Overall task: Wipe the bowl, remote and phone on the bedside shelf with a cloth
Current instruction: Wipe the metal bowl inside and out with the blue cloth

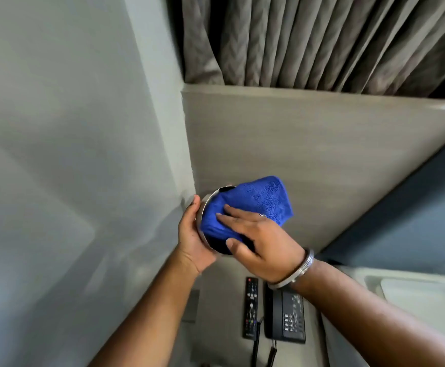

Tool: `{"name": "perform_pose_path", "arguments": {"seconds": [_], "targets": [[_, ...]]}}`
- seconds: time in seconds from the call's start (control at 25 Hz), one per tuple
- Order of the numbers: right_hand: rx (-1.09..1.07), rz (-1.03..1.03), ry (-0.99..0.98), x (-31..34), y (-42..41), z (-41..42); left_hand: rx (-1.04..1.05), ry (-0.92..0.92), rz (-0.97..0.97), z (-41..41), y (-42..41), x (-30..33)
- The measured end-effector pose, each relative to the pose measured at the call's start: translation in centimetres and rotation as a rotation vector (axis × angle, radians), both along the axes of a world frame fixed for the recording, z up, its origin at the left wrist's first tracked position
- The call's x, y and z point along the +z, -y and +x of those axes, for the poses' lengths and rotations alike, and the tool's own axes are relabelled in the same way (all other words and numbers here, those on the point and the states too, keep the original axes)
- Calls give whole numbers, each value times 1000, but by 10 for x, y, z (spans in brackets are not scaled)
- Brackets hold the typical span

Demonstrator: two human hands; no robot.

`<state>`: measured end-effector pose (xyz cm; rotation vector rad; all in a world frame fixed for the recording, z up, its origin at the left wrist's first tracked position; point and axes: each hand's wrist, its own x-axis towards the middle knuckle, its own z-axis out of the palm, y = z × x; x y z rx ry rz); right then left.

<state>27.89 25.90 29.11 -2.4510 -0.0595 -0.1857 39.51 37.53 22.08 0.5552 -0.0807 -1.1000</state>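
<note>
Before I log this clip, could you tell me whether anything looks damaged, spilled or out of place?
Nothing stands out: the left hand holds the bowl, the right hand presses the blue cloth into it, remote and phone lie neatly.

You have a shiny metal bowl (206,207) in your left hand (193,239), its rim polished and bright, and your right hand (263,242) presses a blue cloth (255,205) of fine, nubbly microfibre into it. Your right wrist carries smooth, glossy metal bangles (299,271). Near you, the remote (250,308) and phone (285,316) look like matt black plastic. The far panel (308,154) shows matt wood grain; the curtain (308,41) is dull woven fabric.
</note>
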Motion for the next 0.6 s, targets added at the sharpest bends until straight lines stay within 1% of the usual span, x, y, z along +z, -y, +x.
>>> {"name": "perform_pose_path", "arguments": {"seconds": [0.08, 0.16, 0.24, 0.32, 0.36, 0.44, 0.6], "targets": [[160, -189, 10, 29, 0, -5, 64, 48, -83, -14, 3, 37], [274, -365, 54, 57, 4, -8, 137, 98, -89, -25, 3, 68], [300, -549, 104, 84, 5, -5, 169, 170, -101, -32, -2, 99], [235, -711, 152, 109, 0, 0, 203, 226, -120, -34, -8, 125], [197, -744, 179, 122, -3, -1, 222, 244, -134, -35, -12, 136], [181, -726, 202, 140, -2, -8, 223, 245, -173, -39, -17, 153], [453, -637, 187, 143, 4, -27, 232, 298, -131, -45, -21, 161]]}}
